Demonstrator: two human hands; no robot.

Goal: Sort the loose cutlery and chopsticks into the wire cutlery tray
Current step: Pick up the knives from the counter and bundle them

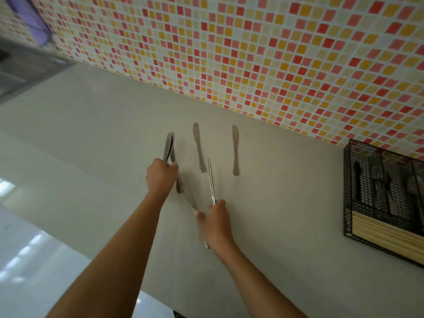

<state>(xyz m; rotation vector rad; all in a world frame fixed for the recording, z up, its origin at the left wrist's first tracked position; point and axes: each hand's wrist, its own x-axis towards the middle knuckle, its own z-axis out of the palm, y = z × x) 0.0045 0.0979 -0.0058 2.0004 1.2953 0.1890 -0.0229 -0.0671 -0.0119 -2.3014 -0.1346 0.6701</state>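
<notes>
The left hand (160,176) is clenched round the handles of two knives (168,145), blades toward the mosaic wall (252,53). The right hand (216,222) pinches a thin knife (211,180) by its handle. A blurred piece (189,196) lies between the hands; whether it is held, I cannot tell. A loose knife (198,145) lies just beyond the hands, and a second loose knife (235,150) lies right of it, both short of the wall's foot. A wide stretch of worktop (286,203) separates the right hand from the wire cutlery tray (347,191), which is cut by the frame's right edge. Chopsticks (378,228) lie in its near compartment.
</notes>
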